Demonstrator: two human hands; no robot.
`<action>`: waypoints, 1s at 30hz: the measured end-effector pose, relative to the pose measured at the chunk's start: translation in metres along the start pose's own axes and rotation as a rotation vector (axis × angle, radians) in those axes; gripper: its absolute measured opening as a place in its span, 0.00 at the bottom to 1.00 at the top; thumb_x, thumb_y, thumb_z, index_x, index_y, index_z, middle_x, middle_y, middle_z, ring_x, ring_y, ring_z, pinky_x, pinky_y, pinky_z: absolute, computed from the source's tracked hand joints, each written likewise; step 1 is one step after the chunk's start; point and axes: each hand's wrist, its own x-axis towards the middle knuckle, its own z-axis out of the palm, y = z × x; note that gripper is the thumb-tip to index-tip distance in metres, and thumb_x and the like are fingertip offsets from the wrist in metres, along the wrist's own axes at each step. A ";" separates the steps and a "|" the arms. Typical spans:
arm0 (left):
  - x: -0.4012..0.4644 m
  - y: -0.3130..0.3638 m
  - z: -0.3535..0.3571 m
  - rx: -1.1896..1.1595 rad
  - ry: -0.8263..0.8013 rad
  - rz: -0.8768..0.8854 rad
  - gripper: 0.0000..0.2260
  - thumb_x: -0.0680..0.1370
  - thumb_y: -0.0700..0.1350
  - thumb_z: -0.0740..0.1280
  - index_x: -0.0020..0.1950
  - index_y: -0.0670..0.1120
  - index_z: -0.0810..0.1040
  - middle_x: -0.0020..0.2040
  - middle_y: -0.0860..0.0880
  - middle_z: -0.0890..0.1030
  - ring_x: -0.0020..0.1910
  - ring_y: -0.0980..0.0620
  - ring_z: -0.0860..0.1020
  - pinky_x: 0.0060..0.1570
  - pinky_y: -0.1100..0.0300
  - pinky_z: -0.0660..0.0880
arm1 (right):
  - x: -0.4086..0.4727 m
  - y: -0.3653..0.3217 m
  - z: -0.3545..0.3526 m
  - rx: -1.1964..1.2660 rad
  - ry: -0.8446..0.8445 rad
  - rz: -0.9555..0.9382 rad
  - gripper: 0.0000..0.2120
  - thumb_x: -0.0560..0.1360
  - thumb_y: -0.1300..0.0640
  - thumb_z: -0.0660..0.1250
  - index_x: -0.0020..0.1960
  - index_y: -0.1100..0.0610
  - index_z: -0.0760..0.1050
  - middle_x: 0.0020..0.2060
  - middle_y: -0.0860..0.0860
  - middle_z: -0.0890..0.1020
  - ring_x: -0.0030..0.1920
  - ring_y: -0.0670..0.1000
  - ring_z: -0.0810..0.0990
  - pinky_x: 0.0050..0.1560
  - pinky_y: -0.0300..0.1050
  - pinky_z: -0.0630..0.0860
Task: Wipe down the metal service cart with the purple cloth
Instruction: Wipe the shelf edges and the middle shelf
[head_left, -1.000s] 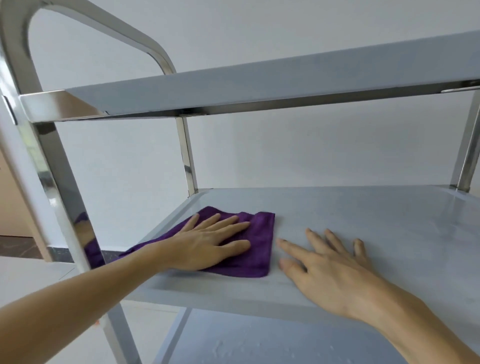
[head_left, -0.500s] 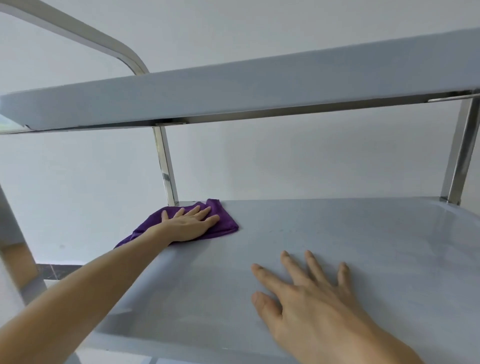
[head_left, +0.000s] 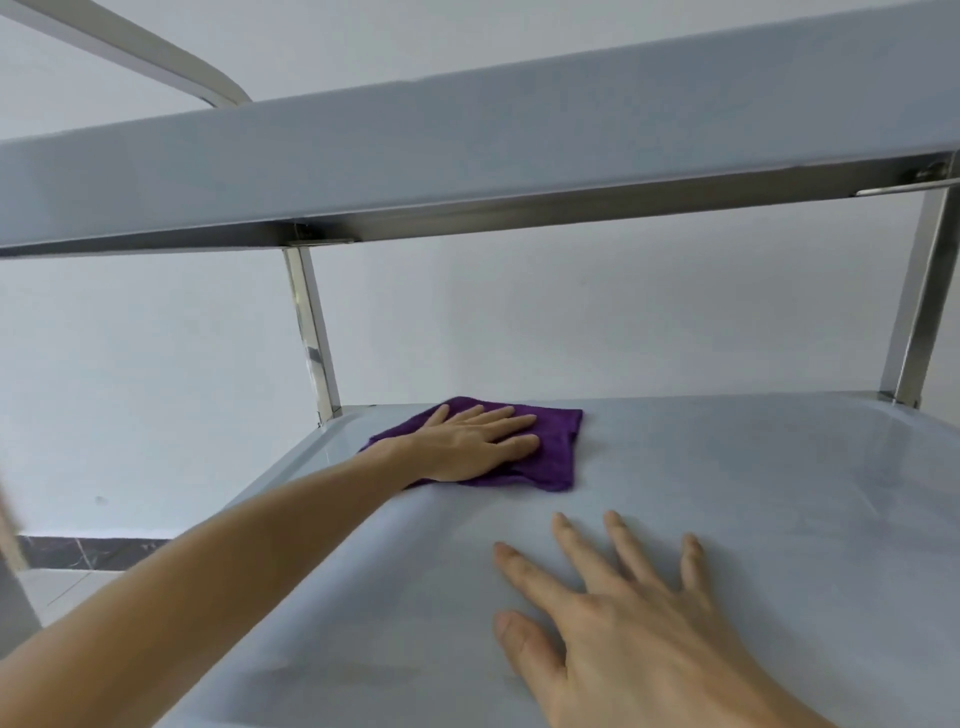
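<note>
The metal service cart's middle shelf (head_left: 753, 493) fills the lower half of the head view, grey and flat. The purple cloth (head_left: 556, 447) lies spread on it near the far left corner, by the shiny upright post (head_left: 311, 338). My left hand (head_left: 478, 441) presses flat on the cloth with fingers spread, pointing right. My right hand (head_left: 623, 618) rests palm down on the bare shelf nearer to me, fingers apart, holding nothing.
The cart's upper shelf (head_left: 467, 156) runs overhead across the whole view, with another post (head_left: 924, 301) at the far right. A curved handle bar (head_left: 156, 57) rises at upper left. A white wall stands behind; floor tiles and a dark skirting (head_left: 83, 551) show at lower left.
My left hand pushed the cloth from the shelf's near left edge to the far left corner, then slid it slightly right. The view moved closer under the upper shelf.
</note>
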 end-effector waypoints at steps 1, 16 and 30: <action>0.001 -0.012 0.001 -0.009 0.003 -0.046 0.24 0.83 0.62 0.44 0.79 0.64 0.47 0.81 0.57 0.43 0.80 0.47 0.42 0.74 0.35 0.43 | -0.001 0.000 -0.001 0.004 -0.005 -0.001 0.29 0.77 0.28 0.45 0.70 0.25 0.32 0.79 0.41 0.36 0.78 0.54 0.31 0.69 0.75 0.31; -0.053 -0.045 0.018 -0.110 -0.025 -0.235 0.25 0.82 0.65 0.43 0.79 0.64 0.43 0.80 0.59 0.41 0.80 0.48 0.41 0.75 0.38 0.38 | -0.008 -0.011 -0.002 0.103 0.089 0.063 0.22 0.82 0.45 0.48 0.74 0.48 0.51 0.78 0.42 0.48 0.79 0.50 0.39 0.73 0.72 0.37; -0.169 0.090 0.012 -0.258 -0.041 0.108 0.27 0.78 0.71 0.45 0.75 0.73 0.39 0.76 0.72 0.37 0.75 0.64 0.33 0.75 0.50 0.30 | -0.014 0.019 -0.018 0.986 0.524 0.192 0.20 0.81 0.64 0.53 0.70 0.50 0.65 0.68 0.48 0.72 0.66 0.48 0.71 0.59 0.38 0.62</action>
